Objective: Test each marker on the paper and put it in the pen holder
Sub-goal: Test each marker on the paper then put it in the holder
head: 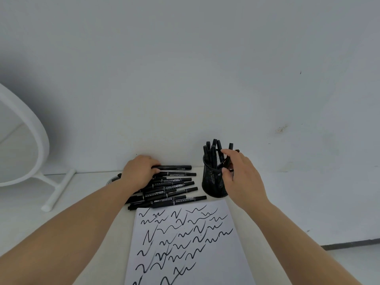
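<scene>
Reaching over the black mesh pen holder (pixel 213 182), the right hand (pixel 240 177) pinches a black marker (pixel 227 161) between thumb and fingertips, its lower end inside the holder's mouth among the markers already standing there (pixel 212 153). The holder sits just under and left of this grip, on the white table (pixel 287 202) close to the wall. The left hand (pixel 138 171) lies on the far end of the pile of loose markers (pixel 172 190), its fingers curled round the topmost marker (pixel 174 167), which lies flat and points right from that grip. The rest of the pile stretches below and right of the left grip, touching the top edge of the paper (pixel 185 243). The paper, covered in black squiggles, lies nearer the person, between the two forearms. A white round mirror (pixel 30 140) on a stand is well left of the left hand.
</scene>
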The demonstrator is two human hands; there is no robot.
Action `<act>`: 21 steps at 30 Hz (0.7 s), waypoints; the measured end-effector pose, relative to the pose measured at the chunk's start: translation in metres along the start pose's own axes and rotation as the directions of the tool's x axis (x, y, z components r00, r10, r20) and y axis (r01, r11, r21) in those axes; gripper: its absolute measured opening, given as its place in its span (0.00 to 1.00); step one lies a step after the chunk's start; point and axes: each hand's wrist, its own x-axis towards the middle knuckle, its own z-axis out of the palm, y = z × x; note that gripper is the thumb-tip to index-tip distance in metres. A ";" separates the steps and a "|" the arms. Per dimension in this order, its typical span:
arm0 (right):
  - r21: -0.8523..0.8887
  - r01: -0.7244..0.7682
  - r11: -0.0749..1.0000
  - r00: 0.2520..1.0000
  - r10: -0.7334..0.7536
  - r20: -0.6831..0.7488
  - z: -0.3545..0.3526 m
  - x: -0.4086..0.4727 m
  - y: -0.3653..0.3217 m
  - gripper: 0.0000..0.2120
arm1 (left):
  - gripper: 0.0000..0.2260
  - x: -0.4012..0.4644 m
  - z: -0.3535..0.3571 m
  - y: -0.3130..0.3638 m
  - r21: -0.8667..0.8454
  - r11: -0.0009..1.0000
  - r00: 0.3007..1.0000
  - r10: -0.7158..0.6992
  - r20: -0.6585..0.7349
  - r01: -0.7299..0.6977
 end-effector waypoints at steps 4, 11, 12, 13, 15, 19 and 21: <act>-0.093 0.017 0.995 0.997 -0.025 -0.078 -0.002 -0.005 -0.007 0.25 | 0.12 -0.012 -0.018 0.000 -0.035 0.999 0.990 -0.009 -0.141 0.004; 0.359 -0.066 0.931 0.991 0.102 -0.084 -0.009 -0.035 -0.046 0.11 | 0.10 -0.070 -0.072 0.029 -0.244 0.969 0.961 -0.033 -0.273 -0.036; 0.491 -0.173 0.854 0.984 0.176 0.041 -0.008 -0.041 -0.054 0.09 | 0.09 -0.083 -0.077 0.036 -0.290 0.956 0.963 -0.034 -0.269 -0.047; 0.581 -0.266 0.769 0.964 0.218 0.152 -0.007 -0.048 -0.060 0.08 | 0.08 -0.097 -0.080 0.045 -0.336 0.940 0.965 -0.036 -0.260 -0.055; 0.673 -0.378 0.635 0.924 0.210 0.321 -0.006 -0.062 -0.074 0.06 | 0.06 -0.126 -0.082 0.061 -0.408 0.910 0.972 -0.023 -0.234 -0.077; 0.764 -0.424 0.486 0.905 0.200 0.375 -0.002 -0.095 -0.095 0.10 | 0.02 -0.178 -0.076 0.084 -0.438 0.888 0.984 0.076 -0.159 -0.139; 0.791 -0.451 0.414 0.889 0.285 0.358 0.002 -0.111 -0.104 0.15 | 0.03 -0.196 -0.071 0.089 -0.431 0.891 0.986 0.085 -0.143 -0.139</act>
